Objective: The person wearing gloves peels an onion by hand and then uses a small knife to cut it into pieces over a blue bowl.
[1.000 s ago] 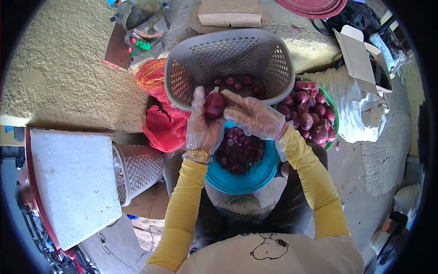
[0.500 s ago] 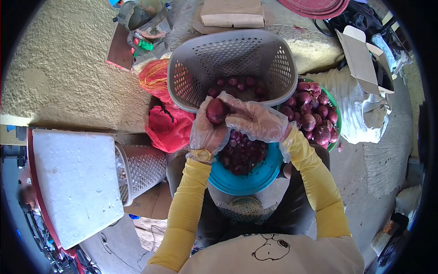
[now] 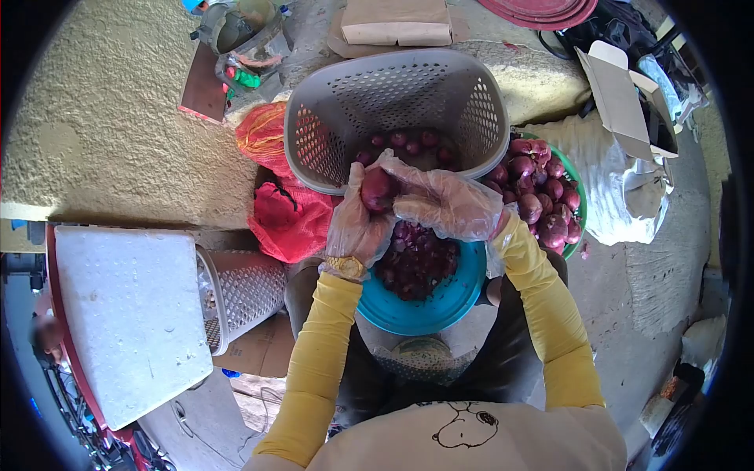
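Observation:
Both my hands wear clear plastic gloves and meet above a blue basin (image 3: 424, 318). My left hand (image 3: 355, 224) is closed around a red onion (image 3: 378, 191). My right hand (image 3: 452, 200) reaches across to that onion, its fingers bent against the right side; whether it pinches a bit of skin is hidden. Beneath them, dark red onion skins (image 3: 420, 271) fill the basin. Just beyond my hands stands a grey perforated basket (image 3: 397, 78) with several onions (image 3: 412, 145) on its bottom. To the right, a green basin (image 3: 582, 196) is heaped with red onions (image 3: 530, 206).
A red mesh sack (image 3: 290, 224) lies left of the basket. Farther left are a white foam board (image 3: 129, 314) and a light perforated basket (image 3: 247, 290). A white sack (image 3: 620, 204) and an opened carton (image 3: 616, 94) stand at right. Flat cardboard (image 3: 397, 22) lies behind.
The onion has turned a little in my left hand and shifted slightly right. My right fingers have moved slightly along it. The whole view has shifted a little.

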The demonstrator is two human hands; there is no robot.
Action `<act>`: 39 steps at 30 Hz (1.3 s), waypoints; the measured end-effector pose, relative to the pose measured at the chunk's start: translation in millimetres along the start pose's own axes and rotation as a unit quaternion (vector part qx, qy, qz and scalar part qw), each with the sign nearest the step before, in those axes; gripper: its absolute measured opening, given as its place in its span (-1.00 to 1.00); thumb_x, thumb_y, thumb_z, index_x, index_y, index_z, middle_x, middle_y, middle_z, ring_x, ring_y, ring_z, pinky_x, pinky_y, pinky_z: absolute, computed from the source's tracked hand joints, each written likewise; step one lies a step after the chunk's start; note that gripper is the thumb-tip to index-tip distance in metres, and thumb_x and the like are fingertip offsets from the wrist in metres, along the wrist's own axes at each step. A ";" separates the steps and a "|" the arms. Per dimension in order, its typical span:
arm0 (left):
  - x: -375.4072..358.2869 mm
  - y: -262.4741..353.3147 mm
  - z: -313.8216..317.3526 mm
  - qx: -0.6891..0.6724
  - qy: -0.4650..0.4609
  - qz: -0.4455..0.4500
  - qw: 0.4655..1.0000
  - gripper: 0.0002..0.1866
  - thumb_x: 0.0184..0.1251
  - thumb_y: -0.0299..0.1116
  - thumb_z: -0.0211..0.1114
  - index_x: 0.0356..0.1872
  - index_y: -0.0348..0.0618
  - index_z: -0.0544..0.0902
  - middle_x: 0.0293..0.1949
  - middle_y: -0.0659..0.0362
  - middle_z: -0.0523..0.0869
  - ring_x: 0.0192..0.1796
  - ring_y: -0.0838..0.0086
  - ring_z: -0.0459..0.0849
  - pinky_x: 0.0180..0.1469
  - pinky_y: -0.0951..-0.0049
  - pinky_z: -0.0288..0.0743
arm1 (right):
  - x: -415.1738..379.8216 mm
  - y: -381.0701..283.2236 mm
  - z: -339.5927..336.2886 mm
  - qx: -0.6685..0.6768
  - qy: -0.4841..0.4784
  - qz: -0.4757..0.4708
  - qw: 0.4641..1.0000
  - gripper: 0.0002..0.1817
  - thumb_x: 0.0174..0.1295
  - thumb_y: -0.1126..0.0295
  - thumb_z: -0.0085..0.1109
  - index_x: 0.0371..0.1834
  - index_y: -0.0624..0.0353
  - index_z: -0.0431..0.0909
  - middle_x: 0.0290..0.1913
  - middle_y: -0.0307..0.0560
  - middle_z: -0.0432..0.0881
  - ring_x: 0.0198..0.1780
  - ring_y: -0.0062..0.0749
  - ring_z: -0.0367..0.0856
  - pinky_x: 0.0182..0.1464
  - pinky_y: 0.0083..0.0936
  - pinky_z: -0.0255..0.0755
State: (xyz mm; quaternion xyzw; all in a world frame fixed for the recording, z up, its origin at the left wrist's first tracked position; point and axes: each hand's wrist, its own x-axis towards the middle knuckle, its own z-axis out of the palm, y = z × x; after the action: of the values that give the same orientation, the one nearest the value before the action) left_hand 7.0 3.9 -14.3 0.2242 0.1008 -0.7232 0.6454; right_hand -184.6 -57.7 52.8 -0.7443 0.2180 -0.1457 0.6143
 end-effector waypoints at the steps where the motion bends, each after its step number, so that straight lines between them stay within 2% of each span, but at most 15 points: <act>1: -0.9 -3.3 3.7 0.018 -0.026 0.010 0.999 -0.48 0.66 -0.06 0.13 0.35 -0.29 0.50 0.26 -0.03 0.64 0.28 0.19 0.62 0.37 0.10 0.56 | -1.1 -0.1 1.1 0.023 0.008 0.024 0.999 -0.27 0.53 0.15 0.21 0.64 0.23 0.19 0.32 -0.07 0.61 0.18 -0.54 0.53 0.33 -0.47 0.40; 6: -6.1 -2.5 16.8 0.042 -0.101 0.007 0.994 -0.49 0.63 -0.09 0.19 0.35 -0.29 0.50 0.21 -0.04 0.67 0.27 0.15 0.64 0.35 0.07 0.57 | -2.1 4.5 -1.1 0.099 0.006 0.070 0.993 -0.25 0.51 0.12 0.24 0.64 0.23 0.20 0.34 0.00 0.61 0.22 -0.52 0.53 0.35 -0.47 0.40; 8: -1.0 -4.9 11.6 0.070 -0.063 0.026 0.995 -0.53 0.61 -0.17 0.20 0.32 -0.30 0.51 0.20 -0.02 0.67 0.25 0.17 0.65 0.33 0.09 0.57 | -1.6 9.2 1.6 0.041 0.039 0.033 0.998 -0.22 0.50 0.09 0.26 0.64 0.23 0.19 0.34 0.03 0.62 0.24 -0.51 0.54 0.36 -0.46 0.40; 11: -2.9 -3.9 13.6 0.026 -0.080 0.000 0.996 -0.55 0.58 -0.24 0.18 0.32 -0.33 0.51 0.20 0.00 0.68 0.22 0.19 0.66 0.32 0.10 0.58 | -1.5 3.3 0.3 0.030 0.021 0.038 0.999 -0.20 0.49 0.06 0.26 0.65 0.21 0.18 0.35 0.02 0.61 0.24 -0.51 0.54 0.37 -0.45 0.40; 14: -6.9 -3.6 19.3 0.044 -0.075 -0.012 0.996 -0.53 0.56 -0.21 0.18 0.31 -0.35 0.51 0.20 0.00 0.68 0.20 0.20 0.66 0.31 0.12 0.57 | -3.2 8.2 1.7 0.021 0.025 0.008 0.999 -0.21 0.50 0.06 0.24 0.65 0.19 0.18 0.33 0.02 0.62 0.24 -0.50 0.54 0.36 -0.45 0.40; 18: -10.4 0.6 22.3 0.047 -0.086 -0.040 0.994 -0.53 0.58 -0.19 0.16 0.30 -0.34 0.51 0.24 -0.01 0.66 0.21 0.21 0.65 0.32 0.11 0.56 | -6.0 8.4 -0.6 0.040 0.010 0.022 0.999 -0.24 0.51 0.07 0.23 0.65 0.14 0.20 0.31 0.01 0.63 0.22 -0.51 0.54 0.34 -0.44 0.42; 20: -9.9 1.8 22.3 0.046 -0.095 -0.071 0.992 -0.53 0.58 -0.18 0.14 0.30 -0.35 0.52 0.30 -0.04 0.63 0.24 0.19 0.64 0.32 0.09 0.56 | -6.0 13.9 -2.7 -0.018 0.010 -0.048 0.999 -0.26 0.51 0.09 0.23 0.66 0.07 0.21 0.29 0.01 0.63 0.20 -0.53 0.54 0.33 -0.43 0.43; 21: -11.6 2.0 23.7 0.047 -0.095 -0.071 0.992 -0.53 0.58 -0.18 0.14 0.30 -0.35 0.52 0.30 -0.04 0.63 0.24 0.19 0.64 0.32 0.09 0.56 | -7.6 13.3 -3.1 -0.018 0.011 -0.047 0.999 -0.26 0.51 0.09 0.23 0.66 0.07 0.21 0.29 0.01 0.63 0.20 -0.53 0.54 0.33 -0.43 0.43; 24: -15.1 3.5 25.7 0.068 -0.129 -0.084 0.986 -0.50 0.59 -0.17 0.13 0.31 -0.38 0.50 0.35 -0.07 0.59 0.29 0.12 0.62 0.33 0.03 0.55 | -10.6 11.2 -4.4 -0.014 0.006 -0.044 0.999 -0.27 0.50 0.10 0.25 0.66 0.03 0.22 0.29 0.02 0.64 0.18 -0.53 0.55 0.33 -0.41 0.43; 26: -12.2 4.0 18.2 0.044 -0.163 -0.093 0.981 -0.47 0.56 -0.16 0.14 0.33 -0.40 0.49 0.38 -0.09 0.56 0.33 0.06 0.59 0.35 -0.08 0.53 | -12.4 12.8 -3.7 0.034 -0.003 -0.054 0.998 -0.27 0.50 0.14 0.26 0.66 0.03 0.22 0.34 0.03 0.62 0.25 -0.50 0.56 0.37 -0.41 0.41; 29: -9.9 6.5 18.6 0.054 -0.104 -0.113 0.987 -0.44 0.52 -0.16 0.17 0.35 -0.41 0.49 0.40 -0.11 0.54 0.35 0.03 0.56 0.37 -0.15 0.51 | -17.1 5.7 -7.9 -0.049 -0.001 -0.019 0.999 -0.28 0.49 0.16 0.27 0.65 0.04 0.24 0.43 0.02 0.56 0.37 -0.48 0.51 0.42 -0.40 0.38; 30: -12.5 4.7 23.6 0.054 -0.103 -0.113 0.987 -0.44 0.52 -0.16 0.17 0.35 -0.41 0.49 0.40 -0.11 0.54 0.35 0.03 0.56 0.37 -0.15 0.51 | -17.4 7.0 -8.0 -0.049 -0.001 -0.019 0.999 -0.28 0.49 0.16 0.27 0.65 0.04 0.24 0.43 0.02 0.56 0.37 -0.48 0.51 0.42 -0.40 0.38; 32: -19.0 0.3 35.1 0.102 -0.087 -0.099 0.986 -0.53 0.51 -0.20 0.20 0.26 -0.35 0.56 0.34 -0.07 0.61 0.28 0.16 0.61 0.28 0.02 0.60 | -17.6 11.8 -8.0 -0.040 -0.001 -0.059 0.997 -0.29 0.49 0.15 0.27 0.63 0.06 0.26 0.51 0.02 0.48 0.45 -0.47 0.43 0.45 -0.38 0.36; 36: -14.5 4.7 24.3 0.114 -0.096 -0.106 0.983 -0.54 0.53 -0.20 0.20 0.28 -0.31 0.54 0.35 -0.07 0.60 0.31 0.17 0.60 0.27 0.02 0.61 | -18.9 13.8 -11.2 -0.062 -0.001 -0.075 0.995 -0.29 0.48 0.13 0.27 0.62 0.07 0.28 0.50 0.05 0.48 0.46 -0.38 0.46 0.45 -0.34 0.37; 39: -8.6 10.4 7.1 0.125 -0.098 -0.116 0.980 -0.59 0.53 -0.22 0.21 0.27 -0.21 0.55 0.35 -0.06 0.60 0.31 0.18 0.60 0.24 0.05 0.66 | -21.3 5.1 -16.0 -0.108 -0.022 -0.054 0.992 -0.28 0.47 0.13 0.29 0.62 0.07 0.28 0.48 0.09 0.49 0.44 -0.26 0.51 0.44 -0.31 0.38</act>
State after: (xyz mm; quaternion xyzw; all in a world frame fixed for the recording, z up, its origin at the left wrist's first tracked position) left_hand 16.4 6.9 -2.7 0.2180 -0.0283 -0.8186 0.5306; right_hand -211.5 -61.4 52.1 -0.8200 0.1784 -0.1384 0.5260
